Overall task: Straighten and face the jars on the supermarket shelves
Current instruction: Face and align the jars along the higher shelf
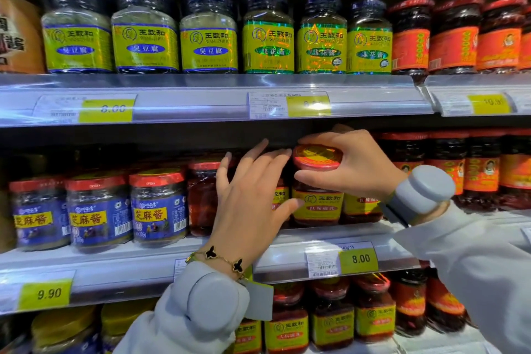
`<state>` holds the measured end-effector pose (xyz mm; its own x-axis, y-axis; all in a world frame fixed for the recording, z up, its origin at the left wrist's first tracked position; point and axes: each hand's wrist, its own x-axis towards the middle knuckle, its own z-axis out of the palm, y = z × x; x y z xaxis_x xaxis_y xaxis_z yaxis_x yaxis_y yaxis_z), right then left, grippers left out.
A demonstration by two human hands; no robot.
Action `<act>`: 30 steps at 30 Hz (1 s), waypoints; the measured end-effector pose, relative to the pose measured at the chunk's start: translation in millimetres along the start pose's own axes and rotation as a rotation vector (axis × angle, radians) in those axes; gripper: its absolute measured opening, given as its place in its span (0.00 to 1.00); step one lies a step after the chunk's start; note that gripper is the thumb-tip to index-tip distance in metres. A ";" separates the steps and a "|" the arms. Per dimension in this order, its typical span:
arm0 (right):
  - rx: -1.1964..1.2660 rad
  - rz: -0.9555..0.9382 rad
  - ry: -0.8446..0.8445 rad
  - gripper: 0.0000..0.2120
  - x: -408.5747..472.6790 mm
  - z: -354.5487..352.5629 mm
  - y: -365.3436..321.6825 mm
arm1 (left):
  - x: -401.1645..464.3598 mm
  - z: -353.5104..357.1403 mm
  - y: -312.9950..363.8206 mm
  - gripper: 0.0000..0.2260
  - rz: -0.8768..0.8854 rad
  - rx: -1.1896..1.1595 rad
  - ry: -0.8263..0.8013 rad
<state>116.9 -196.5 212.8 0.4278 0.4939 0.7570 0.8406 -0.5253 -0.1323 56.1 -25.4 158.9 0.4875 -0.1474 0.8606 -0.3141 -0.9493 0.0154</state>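
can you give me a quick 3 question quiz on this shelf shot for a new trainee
1. True or false: the right hand grips the red-lidded jar by its lid.
2. Which jars stand at the left of the middle shelf? A) blue-labelled jars B) green-labelled jars C) white tubs
3. Fill in: the price tag below the gripped jar reads ____.

Key: 1 true; 2 A; 3 8.00

Bonus note: the left hand is spread open in front of the jars beside it.
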 end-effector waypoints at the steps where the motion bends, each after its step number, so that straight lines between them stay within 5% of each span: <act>1: -0.030 -0.004 -0.023 0.26 1.9 1.4 0.7 | -0.1 1.5 -0.8 0.28 0.001 0.012 0.003; 13: -0.108 -0.038 -0.187 0.32 10.9 -0.5 11.5 | 2.0 8.3 2.0 0.25 -0.028 0.069 0.049; 30: -0.387 -0.064 -0.154 0.21 7.9 13.9 8.4 | -1.1 14.2 3.7 0.25 -0.032 0.135 0.078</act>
<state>132.0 -187.4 208.7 0.4477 0.6166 0.6475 0.6928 -0.6970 0.1848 66.0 -32.7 150.8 0.4296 -0.0993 0.8975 -0.1848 -0.9826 -0.0203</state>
